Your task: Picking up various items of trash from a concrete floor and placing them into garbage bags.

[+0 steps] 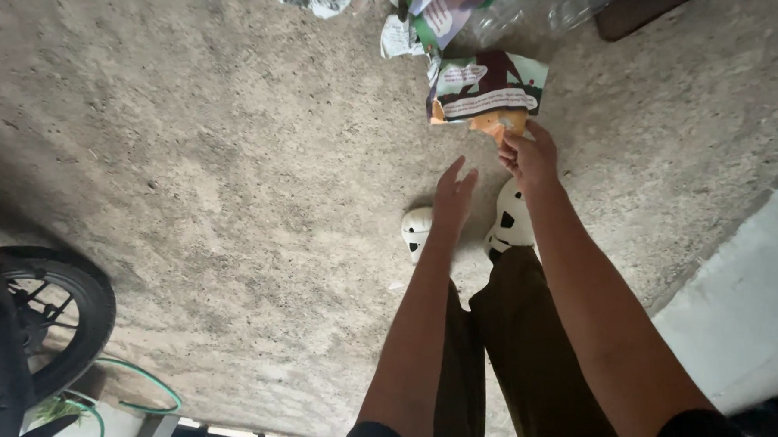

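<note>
1. The right hand [529,156] pinches the lower edge of a printed paper packet [485,88], green, brown and white; the fingers are closed on its orange corner, and the packet hangs just above the concrete floor [232,164].
2. The left hand [453,190] holds nothing. Its fingers are stretched and a little spread, just beside the right hand, and it points toward the packet without touching it.
3. Under the hands two white shoes [510,219] with black holes stand on the floor.
4. Behind the packet, at the top edge, lie crumpled papers [400,33] and clear plastic wrap [537,6], close together.
5. To the left the floor is wide and free until the black wheel [56,316] and a green hose [145,391] at the lower left corner.
6. At the right a pale raised ledge [745,301] borders the floor.
</note>
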